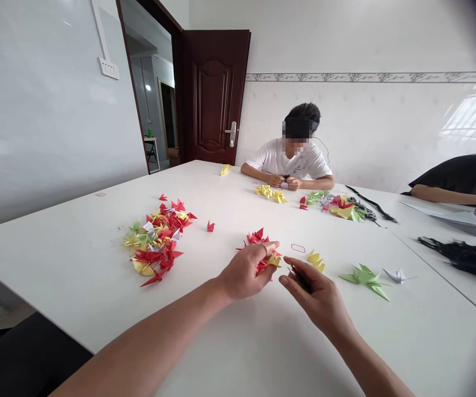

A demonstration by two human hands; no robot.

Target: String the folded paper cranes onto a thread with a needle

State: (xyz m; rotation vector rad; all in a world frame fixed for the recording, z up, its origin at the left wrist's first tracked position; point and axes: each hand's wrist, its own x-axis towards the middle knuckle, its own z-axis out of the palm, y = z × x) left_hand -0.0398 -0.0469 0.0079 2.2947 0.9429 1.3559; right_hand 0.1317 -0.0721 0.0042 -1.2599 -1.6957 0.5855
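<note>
My left hand [246,271], over the middle of the table, is closed with a small yellow paper crane [275,259] at its fingertips. Just behind that hand lies a pile of red paper cranes [258,237], partly hidden by it. My right hand [318,292] wraps round a small dark tool [303,280] with a thin tip that points toward the yellow crane; its kind is mostly covered by my fingers. Beyond the right hand sit yellow cranes [315,261], with a green group of cranes [365,279] and a white crane [400,276] farther right.
A large mixed heap of paper cranes [159,242] lies to the left, near a lone red crane [210,226]. Across the white table [97,248] a person in a white shirt [287,157] works near more cranes [343,207]. Black straps [465,259] and papers [453,218] are at right.
</note>
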